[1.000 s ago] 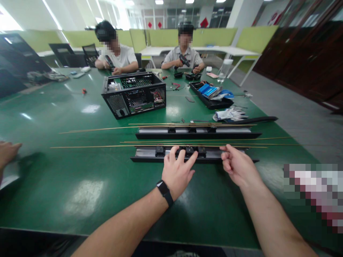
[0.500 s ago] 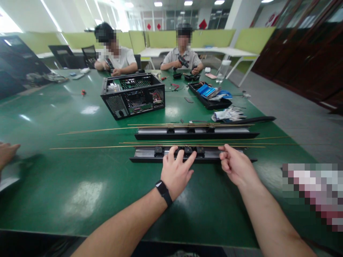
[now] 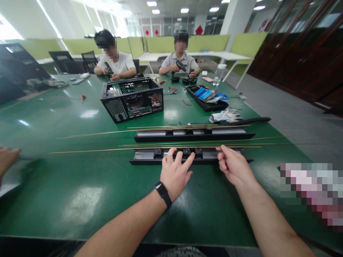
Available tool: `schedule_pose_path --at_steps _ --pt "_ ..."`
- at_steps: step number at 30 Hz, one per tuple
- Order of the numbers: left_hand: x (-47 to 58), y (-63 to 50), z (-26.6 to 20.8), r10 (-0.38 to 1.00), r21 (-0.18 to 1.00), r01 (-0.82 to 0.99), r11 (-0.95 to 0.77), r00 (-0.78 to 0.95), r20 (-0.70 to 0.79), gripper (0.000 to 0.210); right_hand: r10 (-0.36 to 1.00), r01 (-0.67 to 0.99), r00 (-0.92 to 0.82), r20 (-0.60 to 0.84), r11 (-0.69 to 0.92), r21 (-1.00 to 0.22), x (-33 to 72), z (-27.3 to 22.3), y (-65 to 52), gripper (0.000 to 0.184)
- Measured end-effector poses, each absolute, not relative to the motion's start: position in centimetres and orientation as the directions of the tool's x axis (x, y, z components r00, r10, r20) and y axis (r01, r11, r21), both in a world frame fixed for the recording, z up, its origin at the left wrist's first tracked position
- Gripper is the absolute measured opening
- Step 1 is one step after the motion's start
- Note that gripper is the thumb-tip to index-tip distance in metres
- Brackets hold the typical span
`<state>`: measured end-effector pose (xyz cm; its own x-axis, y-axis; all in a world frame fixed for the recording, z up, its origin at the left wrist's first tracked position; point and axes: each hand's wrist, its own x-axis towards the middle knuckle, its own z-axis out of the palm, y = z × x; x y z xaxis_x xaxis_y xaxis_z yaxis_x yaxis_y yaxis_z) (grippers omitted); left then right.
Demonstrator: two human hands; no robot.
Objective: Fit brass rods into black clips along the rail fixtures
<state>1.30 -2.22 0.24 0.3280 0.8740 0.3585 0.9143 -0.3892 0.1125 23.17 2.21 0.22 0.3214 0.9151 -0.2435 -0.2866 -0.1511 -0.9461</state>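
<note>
My left hand rests with its fingers spread on the near metal rail, fingertips touching the black blocks along it and the thin rods above them. A long, thin brass-coloured rod runs lengthwise over this rail. Toward the rail's right end, my right hand is closed, thumb and index finger pinching the thin rod; the fingers partly hide the grip. Behind lies a second, similar rail, with more thin rods across its top.
A black computer case stands farther back on the green table. To its right are a black tray with blue items and white gloves. Two people sit opposite holding tools. Another person's hand shows at left.
The view has tilted up slightly, so the table things sit a little lower in the picture. Both my hands keep nearly the same pose on the near rail.
</note>
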Motion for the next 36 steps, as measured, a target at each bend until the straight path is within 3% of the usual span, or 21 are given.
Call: schedule_pose_path --at_steps 36 --pt "1.27 -2.31 0.23 0.872 0.109 0.915 -0.388 0.326 0.365 0.070 0.917 -0.294 0.321 -0.236 -0.140 -0.945 23.47 -0.11 2.26 0.023"
